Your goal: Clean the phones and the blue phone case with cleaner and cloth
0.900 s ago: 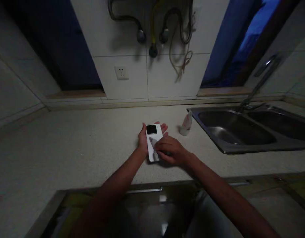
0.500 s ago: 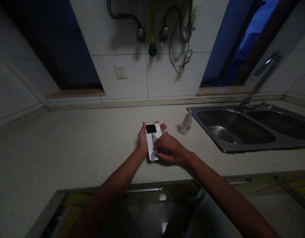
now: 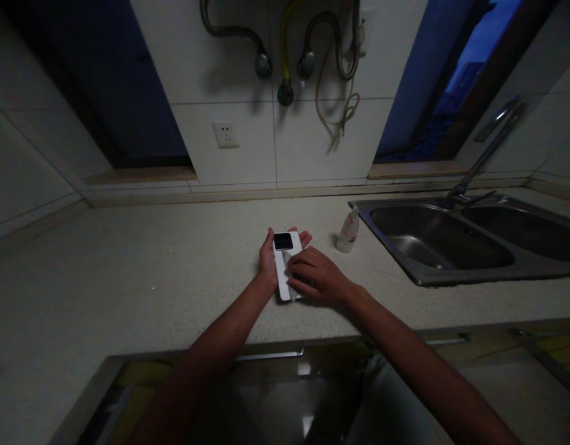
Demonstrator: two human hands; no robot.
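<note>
A white smartphone [image 3: 281,278] lies back side up, its square black camera block at the far end. My left hand [image 3: 267,259] cradles it from below, thumb along the left edge and fingertips showing past the far right corner. Over the phone's right half, my right hand [image 3: 319,275] pinches a thin grey cloth [image 3: 286,256] against the back. Much of the cloth is hidden under the fingers; one corner reaches up to the camera block and another hangs at the near edge. To the right stands a small whitish pouch or bottle with red print [image 3: 348,230].
Both hands are over a pale speckled countertop [image 3: 173,266]. On the right is a double steel sink [image 3: 419,278] with a tall faucet [image 3: 486,145]. Hoses and valves [image 3: 285,93] and a socket [image 3: 225,135] are on the tiled wall. Drawer handles line the front edge.
My right hand has shifted slightly on the phone, and the cloth's lower corner has moved right, baring more of the white back. My left hand and the phone have hardly moved.
</note>
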